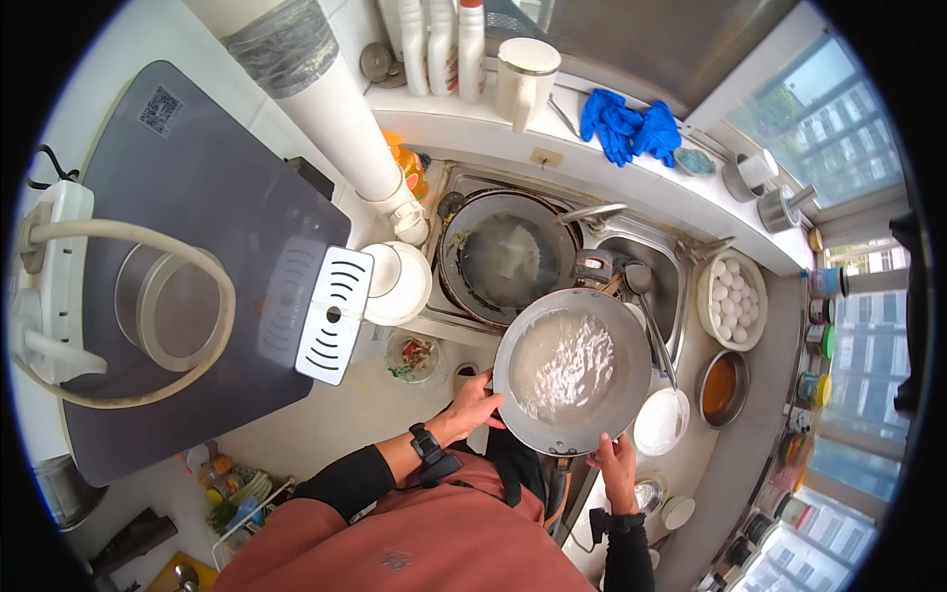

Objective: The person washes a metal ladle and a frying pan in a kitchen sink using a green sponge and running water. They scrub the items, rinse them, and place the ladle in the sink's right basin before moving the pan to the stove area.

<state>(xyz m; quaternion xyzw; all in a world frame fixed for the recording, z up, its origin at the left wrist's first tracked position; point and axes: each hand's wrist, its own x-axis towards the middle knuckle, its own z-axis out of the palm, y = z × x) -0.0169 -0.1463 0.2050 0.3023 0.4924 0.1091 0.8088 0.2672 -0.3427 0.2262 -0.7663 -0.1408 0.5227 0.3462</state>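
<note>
A grey wok (510,355) with a long handle (558,485) pointing toward my body holds clear, rippling liquid (562,362). My left hand (473,405) grips its left rim, fingers beneath and thumb near the edge. At the lower right rim, my right hand (615,468) holds the wok with its fingertips. Beyond it, a larger dark-rimmed pan (459,259) with cloudy water sits over the left basin of the steel sink (473,181). A ladle (641,280) rests across the right basin, beside the wok.
White plates (414,285) stand left of the sink, above a bin (413,359) with food scraps. To the right are a basket of eggs (714,325), a steel bowl of brown liquid (719,392) and a white bowl (661,422). A faucet (595,212) projects over the sink. Blue gloves (629,126) lie on the ledge.
</note>
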